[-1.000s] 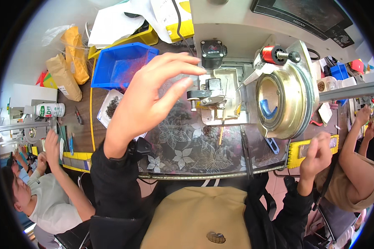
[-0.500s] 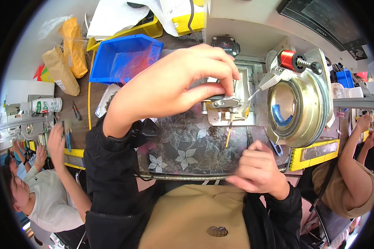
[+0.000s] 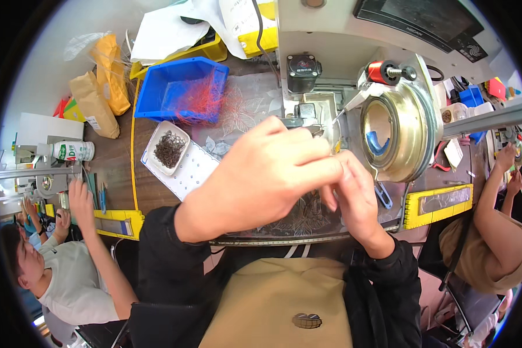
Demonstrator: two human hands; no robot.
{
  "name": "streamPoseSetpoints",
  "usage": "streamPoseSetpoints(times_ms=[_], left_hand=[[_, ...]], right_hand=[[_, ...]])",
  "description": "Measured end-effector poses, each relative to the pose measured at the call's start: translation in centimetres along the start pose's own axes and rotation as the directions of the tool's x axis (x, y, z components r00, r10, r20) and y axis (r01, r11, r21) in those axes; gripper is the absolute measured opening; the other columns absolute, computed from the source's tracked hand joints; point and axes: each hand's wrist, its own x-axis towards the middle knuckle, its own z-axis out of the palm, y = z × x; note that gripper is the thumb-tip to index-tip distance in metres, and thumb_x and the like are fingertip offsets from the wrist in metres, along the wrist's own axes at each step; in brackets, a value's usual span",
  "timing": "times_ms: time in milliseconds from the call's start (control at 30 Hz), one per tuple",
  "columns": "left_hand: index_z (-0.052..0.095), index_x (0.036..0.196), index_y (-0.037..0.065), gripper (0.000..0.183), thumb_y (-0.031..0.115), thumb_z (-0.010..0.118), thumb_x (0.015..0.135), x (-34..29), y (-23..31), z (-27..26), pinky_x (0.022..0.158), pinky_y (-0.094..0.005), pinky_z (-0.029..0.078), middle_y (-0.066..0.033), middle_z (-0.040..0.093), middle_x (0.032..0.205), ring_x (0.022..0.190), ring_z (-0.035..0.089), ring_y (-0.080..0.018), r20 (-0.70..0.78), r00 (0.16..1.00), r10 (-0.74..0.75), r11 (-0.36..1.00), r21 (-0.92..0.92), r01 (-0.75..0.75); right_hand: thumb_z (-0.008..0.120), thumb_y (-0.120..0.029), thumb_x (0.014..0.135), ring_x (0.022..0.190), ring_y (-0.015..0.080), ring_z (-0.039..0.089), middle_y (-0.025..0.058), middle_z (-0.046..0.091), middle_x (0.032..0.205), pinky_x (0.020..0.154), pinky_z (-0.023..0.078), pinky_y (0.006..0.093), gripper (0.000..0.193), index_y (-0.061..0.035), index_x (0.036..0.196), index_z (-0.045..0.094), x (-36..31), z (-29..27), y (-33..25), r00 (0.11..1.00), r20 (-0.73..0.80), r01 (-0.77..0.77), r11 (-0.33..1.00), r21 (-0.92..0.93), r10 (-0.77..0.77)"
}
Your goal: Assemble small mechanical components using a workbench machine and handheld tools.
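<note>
In front of the machine, my left hand (image 3: 272, 180) is closed, its fingertips meeting those of my right hand (image 3: 356, 194). My right hand's thumb and fingers are pressed together too. Whatever sits between the fingertips is hidden. Just beyond my left hand is a metal clamp (image 3: 310, 120), partly covered by it. To the right stands a ring-shaped winding head (image 3: 397, 142) with a blue insert (image 3: 377, 144) inside. A spool of red wire (image 3: 383, 72) is mounted on top of it.
A white tray (image 3: 155, 142) of dark curled pieces lies left of my arm. Behind it, red thread tangles (image 3: 206, 98) spill over a blue bin (image 3: 148, 95). A yellow-framed plate (image 3: 412, 217) sits at the right front edge. Co-workers (image 3: 58, 284) sit on both sides.
My left hand has left the clamp, coming nearer and right to meet my right hand. The right hand has risen slightly. The view has shifted, uncovering the white tray.
</note>
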Motion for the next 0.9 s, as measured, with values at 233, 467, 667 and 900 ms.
streamPoseSetpoints(times_ms=[233,467,667,900], left_hand=[[0.064,0.093,0.015,0.017,0.009,0.064,0.077,-2.0,3.3,2.0,0.073,-0.0317,0.04,0.0012,0.053,0.081,0.084,0.059,-0.0165,0.176,0.98,0.096,0.991,-0.11,-0.078],[0.067,0.097,0.015,0.021,0.007,0.071,0.078,-2.4,3.5,0.3,0.079,-0.0334,0.042,0.0023,0.06,0.086,0.086,0.062,-0.0173,0.221,0.975,0.007,0.972,-0.23,0.045],[0.07,0.092,0.01,0.021,-0.003,0.069,0.076,-0.6,1.6,-2.2,0.082,-0.0359,0.043,-0.0025,0.067,0.087,0.086,0.064,-0.0238,-0.019,0.993,-0.113,0.991,-0.073,0.111],[0.069,0.1,0.003,0.018,-0.002,0.068,0.082,2.5,-4.4,-2.4,0.086,-0.0371,0.047,-0.0089,0.069,0.101,0.097,0.064,-0.0287,-0.115,0.98,-0.161,0.987,-0.043,0.157]], right_hand=[[0.047,-0.021,0.108,0.059,0.0037,0.035,-0.0033,0.047,0.07,0.054,0.031,0.021,0.025,-0.0074,0.088,0.05,0.1,0.8,1.5,0.994,-0.088,0.075,0.984,0.163,-0.061],[0.05,-0.023,0.108,0.054,0.0023,0.032,-0.0065,0.04,0.064,0.048,0.028,0.022,0.028,-0.0086,0.085,0.046,0.0,-0.3,2.5,0.998,-0.047,-0.025,0.987,0.159,0.033],[0.049,-0.024,0.108,0.049,0.002,0.032,-0.0066,0.038,0.063,0.044,0.027,0.0214,0.027,-0.0091,0.086,0.045,1.1,-0.6,2.7,0.989,-0.059,-0.127,0.985,0.117,0.135],[0.044,-0.025,0.11,0.047,0.0033,0.031,-0.0052,0.037,0.064,0.042,0.027,0.0212,0.022,-0.0106,0.093,0.042,4.0,-0.7,2.6,0.97,-0.057,-0.219,0.953,0.21,0.236]])
